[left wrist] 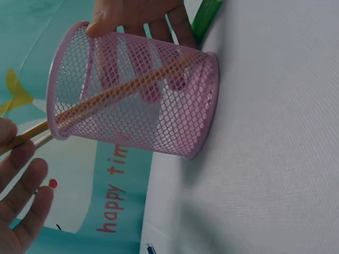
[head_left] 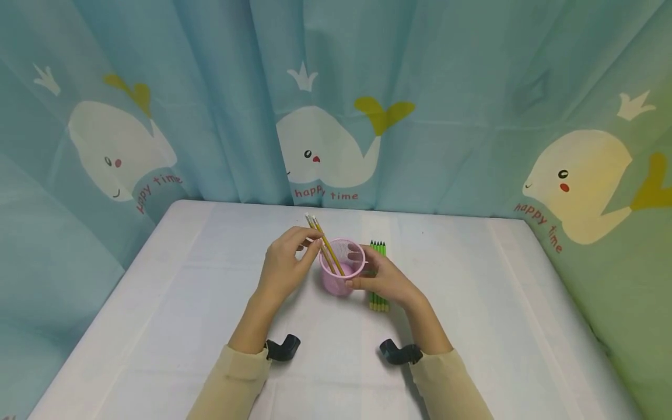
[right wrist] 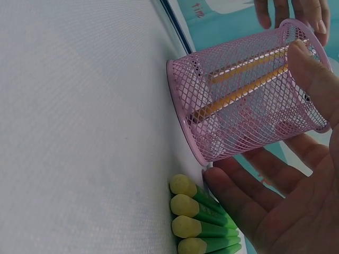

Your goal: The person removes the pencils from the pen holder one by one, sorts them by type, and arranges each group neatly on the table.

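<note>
A pink mesh pencil cup [head_left: 337,286] stands on the table, tipped slightly in the wrist views. My right hand [head_left: 387,279] grips it from the right, thumb [right wrist: 312,79] on the near side and fingers behind the mesh. Two yellow pencils [head_left: 336,256] lean inside the cup, their white-tipped ends sticking out past the rim to the upper left. At the cup's left rim, my left hand [head_left: 286,256] pinches a yellow pencil [left wrist: 32,132] between thumb and forefinger, the other fingers loosely spread. The pencil's lower part shows through the mesh.
Just right of the cup, partly behind my right hand, several green pencils [head_left: 379,303] lie side by side with yellow ends toward me. A thin dark blue stick [right wrist: 176,24] lies beyond the cup. A light blue curtain [head_left: 451,116] with whales hangs behind the table.
</note>
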`<state>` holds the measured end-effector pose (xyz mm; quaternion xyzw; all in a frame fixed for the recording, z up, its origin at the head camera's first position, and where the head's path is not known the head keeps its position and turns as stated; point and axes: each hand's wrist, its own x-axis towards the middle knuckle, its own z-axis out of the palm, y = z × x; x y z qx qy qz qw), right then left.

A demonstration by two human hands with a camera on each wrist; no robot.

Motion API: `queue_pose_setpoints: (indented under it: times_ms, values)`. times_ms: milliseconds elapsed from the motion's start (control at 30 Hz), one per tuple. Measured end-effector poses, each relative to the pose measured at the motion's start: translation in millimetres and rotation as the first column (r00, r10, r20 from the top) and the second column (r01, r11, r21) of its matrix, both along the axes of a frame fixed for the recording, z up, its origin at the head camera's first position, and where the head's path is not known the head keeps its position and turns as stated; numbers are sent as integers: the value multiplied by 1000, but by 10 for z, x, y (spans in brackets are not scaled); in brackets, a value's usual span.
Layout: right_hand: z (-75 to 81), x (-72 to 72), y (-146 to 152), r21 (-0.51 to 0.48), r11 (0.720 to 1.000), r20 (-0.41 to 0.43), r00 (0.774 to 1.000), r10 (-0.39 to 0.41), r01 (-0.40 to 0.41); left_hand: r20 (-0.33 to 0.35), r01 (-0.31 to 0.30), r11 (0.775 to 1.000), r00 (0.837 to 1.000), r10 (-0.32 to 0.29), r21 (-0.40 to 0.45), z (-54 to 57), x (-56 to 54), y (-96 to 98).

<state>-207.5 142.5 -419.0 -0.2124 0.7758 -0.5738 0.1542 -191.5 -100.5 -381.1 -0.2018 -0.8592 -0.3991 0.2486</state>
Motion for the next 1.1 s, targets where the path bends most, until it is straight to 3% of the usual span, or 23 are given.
queue_pose_setpoints:
  times_ms: [400, 633, 867, 1100]
  values:
    - [2, 9, -4, 8, 1000, 6, 1000, 0, 0, -34, 24, 991, 999, -20, 130, -11, -6, 25]
    - [11, 9, 5, 18, 1000, -1, 1000, -2, 2, 43, 54, 968, 997, -66, 244, -4, 5, 74]
    - [22, 8, -11, 26, 1000, -4, 1000, -7, 7, -5, 90, 965, 996, -91, 247, -11, -11, 73]
    - [199, 72, -42, 20, 1000, 13, 1000, 13, -13, -3, 98, 961, 995, -100, 259, -14, -31, 49]
